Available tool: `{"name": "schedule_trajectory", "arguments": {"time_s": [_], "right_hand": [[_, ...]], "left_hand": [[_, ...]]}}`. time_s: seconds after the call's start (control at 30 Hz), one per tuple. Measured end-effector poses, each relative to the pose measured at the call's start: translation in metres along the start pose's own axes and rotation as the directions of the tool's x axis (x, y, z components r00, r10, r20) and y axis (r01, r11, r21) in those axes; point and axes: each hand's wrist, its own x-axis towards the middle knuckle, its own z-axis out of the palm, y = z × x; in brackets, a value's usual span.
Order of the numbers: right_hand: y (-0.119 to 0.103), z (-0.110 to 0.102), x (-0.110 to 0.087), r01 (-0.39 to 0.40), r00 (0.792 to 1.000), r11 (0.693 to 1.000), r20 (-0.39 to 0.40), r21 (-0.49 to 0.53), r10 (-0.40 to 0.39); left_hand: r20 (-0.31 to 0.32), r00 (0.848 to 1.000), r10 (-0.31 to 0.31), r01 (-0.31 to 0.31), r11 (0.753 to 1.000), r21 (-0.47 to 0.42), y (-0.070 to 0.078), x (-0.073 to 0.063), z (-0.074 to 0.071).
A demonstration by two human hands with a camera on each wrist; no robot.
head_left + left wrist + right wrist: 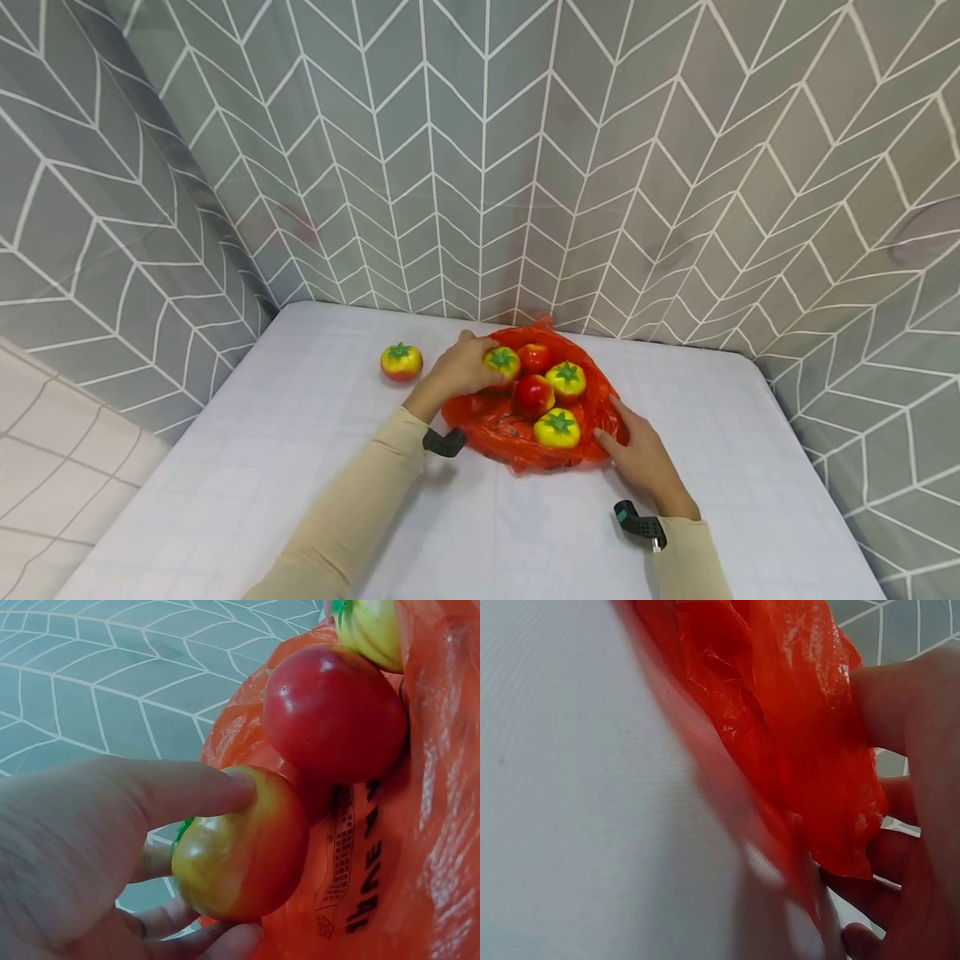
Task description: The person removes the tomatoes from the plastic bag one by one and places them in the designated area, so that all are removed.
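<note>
A red plastic bag [487, 417] lies spread open on the table, with several fruits on it. My left hand [463, 367] grips a yellow-and-red tomato [240, 847] with a green leafy top, thumb over it and fingers beneath, at the bag's left side. Beside this one is a red fruit [334, 712]. Other yellow tomatoes [557, 428] and red fruits [534, 396] sit together in the bag. At the bag's right edge, my right hand [641, 450] holds the thin plastic [817, 750] between thumb and fingers. Printing on the bag shows in the left wrist view.
One more yellow-and-red tomato [401, 362] stands on the white table [300, 417], left of the bag. A grey patterned curtain [480, 167] hangs behind the table's far edge and along its sides. Dark wrist cameras [445, 442] are strapped over beige sleeves.
</note>
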Motion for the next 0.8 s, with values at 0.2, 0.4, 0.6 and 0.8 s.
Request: {"name": "schedule_trajectory", "arguments": {"time_s": [0.2,0.4,0.6,0.8], "right_hand": [[0.0014,-0.0005,0.0007,0.004,1.000,1.000,-0.003,-0.005,-0.004],[0.0018,-0.0001,0.0006,0.003,1.000,1.000,-0.001,-0.010,-0.003],[0.0020,-0.0020,0.0014,0.003,1.000,1.000,-0.004,-0.003,-0.003],[0.0015,-0.0005,0.0020,-0.001,1.000,1.000,0.012,0.001,0.001]], "left_hand": [[-0.003,1.000,0.002,-0.002,0.999,-0.048,-0.0003,-0.0033,-0.0039],[-0.042,0.998,0.041,-0.043,0.998,-0.053,-0.0008,-0.0002,-0.0043],[-0.064,0.994,0.087,-0.092,0.993,-0.070,0.0003,0.0041,-0.0036],[-0.065,0.993,0.095,-0.101,0.989,-0.105,-0.0014,0.0007,-0.0037]]}}
